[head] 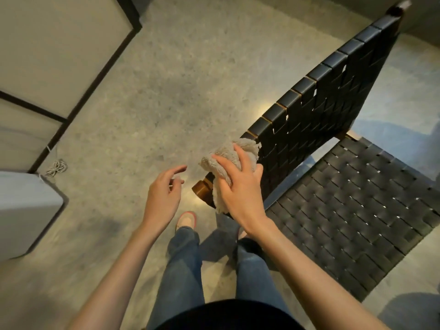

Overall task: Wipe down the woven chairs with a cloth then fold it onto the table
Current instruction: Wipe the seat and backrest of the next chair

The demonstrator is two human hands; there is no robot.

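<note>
Grey box-like unit (pixel 26 206) at my far left on the floor (pixel 178 79). Only its outside shows, so I can't tell whether it holds anything.

Right hand (pixel 240 186): fingers spread and nearly straight, palm down on the cloth (pixel 228 158), pressing it onto the near end of the woven chair (pixel 357 198) backrest (pixel 321 103). The thumb lies on the woven side of that edge. It's a flat press, not a fist around it. The cloth is beige, fluffy and bunched. One lobe sticks out past my fingertips, and a tail hangs below my palm over the brown wooden frame end (pixel 202 186).

Left hand (pixel 164 194): loose, fingers half curled, holding nothing. It's in the air just left of the cloth and touches neither cloth nor chair.

Edges: the backrest's top rail runs diagonally up and to the right from the cloth. The seat is to my right, below the backrest, with its near corner by my right forearm. My shoe (pixel 187 220) is just beside the wooden frame end.

Room: open speckled floor ahead and to the left of the chair. A dark-framed panel (pixel 59 44) bounds it upper left, with a coiled cable (pixel 56 167) at its base next to the grey unit, well apart from my hands.
</note>
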